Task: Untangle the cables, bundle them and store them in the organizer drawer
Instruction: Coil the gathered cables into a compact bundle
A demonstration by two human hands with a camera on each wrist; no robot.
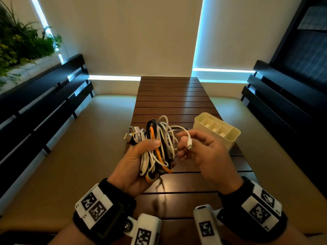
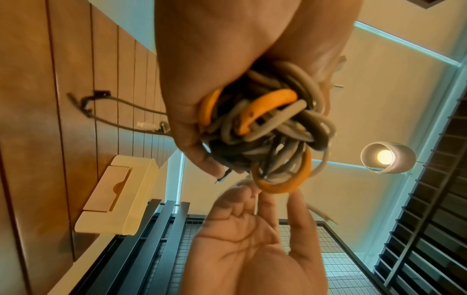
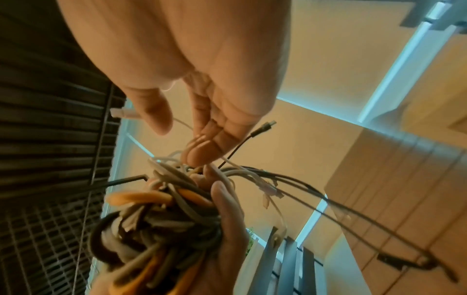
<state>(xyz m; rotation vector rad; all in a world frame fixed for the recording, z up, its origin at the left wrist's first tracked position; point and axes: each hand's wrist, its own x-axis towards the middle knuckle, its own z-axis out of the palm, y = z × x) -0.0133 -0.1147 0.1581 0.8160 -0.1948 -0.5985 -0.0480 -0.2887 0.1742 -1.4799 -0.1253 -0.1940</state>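
Observation:
My left hand grips a tangled bundle of cables, white, grey, black and orange, above the near half of the wooden table. Several USB plugs stick out at the bundle's upper left. My right hand is just right of the bundle and pinches the plug end of a white cable that loops out of the tangle. The right wrist view shows this plug behind the thumb, fingers touching the bundle. The cream organizer stands on the table, right of my hands.
The organizer's drawer front shows in the left wrist view. A loose dark cable end trails over the tabletop. Black slatted benches with beige cushions flank the table. A plant sits far left, a lit lamp hangs overhead.

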